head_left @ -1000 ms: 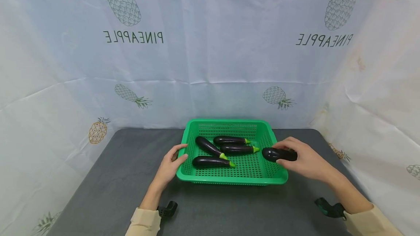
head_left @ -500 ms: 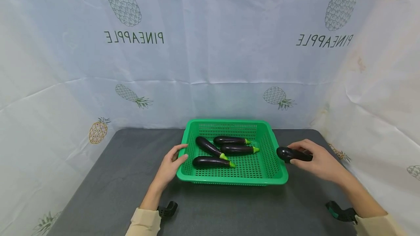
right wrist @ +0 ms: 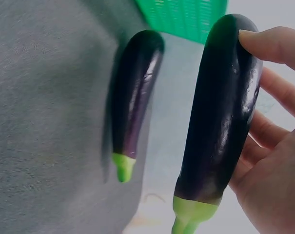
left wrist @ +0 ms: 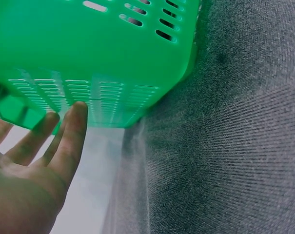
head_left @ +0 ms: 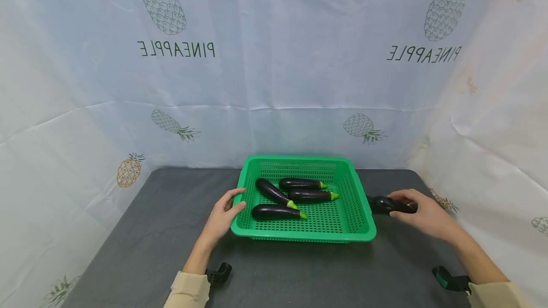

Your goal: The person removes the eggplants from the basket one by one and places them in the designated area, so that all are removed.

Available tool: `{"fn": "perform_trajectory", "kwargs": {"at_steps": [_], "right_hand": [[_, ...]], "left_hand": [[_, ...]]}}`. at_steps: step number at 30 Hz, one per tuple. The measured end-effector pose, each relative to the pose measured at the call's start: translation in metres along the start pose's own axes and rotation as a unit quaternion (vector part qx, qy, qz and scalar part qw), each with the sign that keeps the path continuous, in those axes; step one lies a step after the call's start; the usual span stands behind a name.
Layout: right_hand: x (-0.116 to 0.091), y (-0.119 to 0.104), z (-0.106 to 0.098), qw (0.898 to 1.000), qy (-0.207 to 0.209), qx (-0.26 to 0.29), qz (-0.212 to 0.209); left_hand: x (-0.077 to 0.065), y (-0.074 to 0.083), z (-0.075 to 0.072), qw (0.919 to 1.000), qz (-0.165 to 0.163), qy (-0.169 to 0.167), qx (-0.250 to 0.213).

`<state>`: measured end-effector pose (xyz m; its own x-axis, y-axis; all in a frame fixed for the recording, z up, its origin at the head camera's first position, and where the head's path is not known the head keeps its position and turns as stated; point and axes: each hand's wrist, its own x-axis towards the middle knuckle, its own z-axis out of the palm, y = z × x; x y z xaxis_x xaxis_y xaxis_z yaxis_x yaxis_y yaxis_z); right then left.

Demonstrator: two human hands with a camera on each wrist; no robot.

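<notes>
My right hand (head_left: 428,213) holds a dark purple eggplant (right wrist: 218,112) just outside the right side of the green basket (head_left: 299,236). In the right wrist view its thumb presses the blunt end, and the light green stem points down. A second eggplant (right wrist: 135,97) lies on the table nearby; the head view mostly hides it. Inside the basket lie several eggplants (head_left: 276,211) with green stems. My left hand (head_left: 220,217) touches the basket's left rim with extended fingers. In the left wrist view those fingers (left wrist: 71,141) rest against the slotted outer wall; the thumb is out of sight there.
The basket stands near the back of a dark grey table (head_left: 299,274). White cloth (head_left: 274,84) with pineapple prints hangs behind and along both sides. A black wrist mount (head_left: 449,279) sits at each wrist.
My right hand has carried its eggplant rightward from above the basket's right side, out past the rim and lower towards the table. My left hand and the basket have stayed put.
</notes>
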<state>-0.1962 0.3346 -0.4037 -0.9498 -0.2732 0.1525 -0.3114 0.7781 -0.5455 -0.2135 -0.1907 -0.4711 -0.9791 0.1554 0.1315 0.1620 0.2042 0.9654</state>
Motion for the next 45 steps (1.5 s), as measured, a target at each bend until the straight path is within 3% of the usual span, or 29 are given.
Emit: {"fn": "perform_trajectory", "kwargs": {"at_steps": [22, 29, 45], "right_hand": [[0.005, 0.029, 0.050, 0.999, -0.013, 0.010, -0.046], [0.007, 0.031, 0.058, 0.999, -0.016, 0.017, -0.042], [0.011, 0.034, 0.068, 0.996, -0.002, -0.016, -0.087]], "left_hand": [[0.000, -0.001, 0.002, 0.9999, -0.001, 0.006, 0.009], [0.000, -0.002, 0.002, 0.9999, 0.004, 0.011, 0.010], [0.001, -0.003, 0.002, 0.9998, 0.004, 0.011, 0.013]]}}
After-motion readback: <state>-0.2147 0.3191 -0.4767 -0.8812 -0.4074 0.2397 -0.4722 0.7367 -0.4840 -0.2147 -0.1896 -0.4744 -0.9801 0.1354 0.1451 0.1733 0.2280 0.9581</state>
